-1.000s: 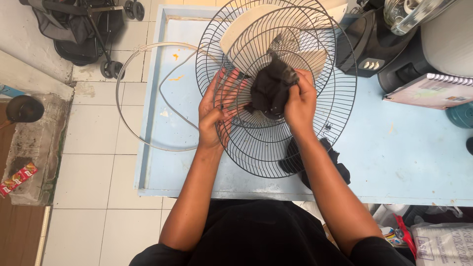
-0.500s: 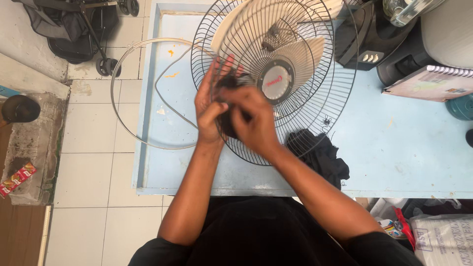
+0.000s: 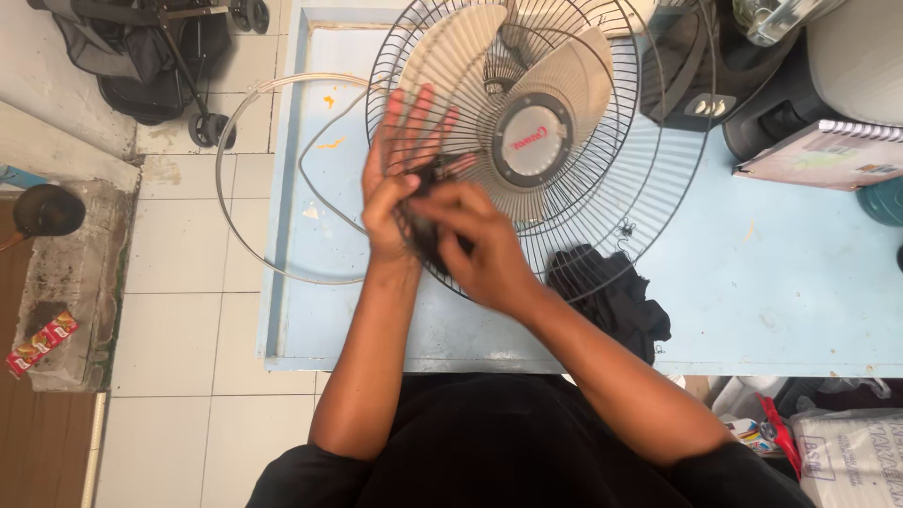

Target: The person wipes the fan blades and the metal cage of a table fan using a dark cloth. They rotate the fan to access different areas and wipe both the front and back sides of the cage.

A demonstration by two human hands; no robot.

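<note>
White floor tiles (image 3: 179,273) run along the left of our pale blue bench (image 3: 752,282), which carries everything we are working on. We hold a round black wire fan guard (image 3: 602,188) tilted up over the bench, its grey hub disc (image 3: 532,141) facing us, with the cream plastic fan blades (image 3: 451,56) showing through the wires behind it.

Our left hand (image 3: 395,179) is spread flat against the left part of the guard, fingers (image 3: 419,113) open and pointing up across the wires. Our right hand (image 3: 480,249) is closed around a small dark wad of cloth (image 3: 425,230), pressed to the guard's wires just beside the left palm; the hand is blurred, so we cannot tell how much of the cloth it covers.

A second dark crumpled rag (image 3: 611,296) lies on the bench under the lower right rim of the guard. A thin silver metal ring (image 3: 230,226) hangs half over the bench's left edge. At the far right sit a black appliance (image 3: 691,75) and a spiral-bound notebook (image 3: 818,155). A dark folded pushchair (image 3: 141,56) stands on the tiles at upper left.
</note>
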